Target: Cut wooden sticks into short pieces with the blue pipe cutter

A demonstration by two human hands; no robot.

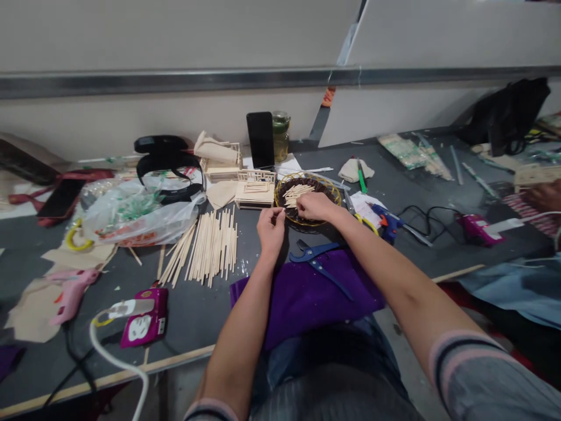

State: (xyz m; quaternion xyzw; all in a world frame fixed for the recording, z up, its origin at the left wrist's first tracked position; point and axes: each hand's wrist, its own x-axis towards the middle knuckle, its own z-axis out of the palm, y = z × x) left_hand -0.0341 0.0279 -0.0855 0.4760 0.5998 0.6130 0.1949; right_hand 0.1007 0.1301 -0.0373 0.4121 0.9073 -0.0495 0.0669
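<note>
My right hand point(316, 207) reaches into a round, dark woven basket with a yellow rim point(338, 197). Its fingers are bent together beside the short wooden sticks point(294, 194) in there; their tips are hidden, so whatever they grip does not show. At the basket's left side, my left hand point(272, 227) is closed in a pinch, and I cannot make out anything in it. Just left of that hand stands a small bed-like model made of sticks point(255, 193). Below the basket, a blue-handled cutter point(313, 252) lies on a folded purple cloth point(302, 286).
Long wooden sticks point(213, 245) lie to the left, near plastic bags point(140, 213). A pink glue gun point(72, 295) and a magenta power socket point(146, 318) are further left. A phone point(260, 139) and jar point(281, 134) stand behind. On the right are a blue glue gun point(388, 223) and another person's hand point(543, 196).
</note>
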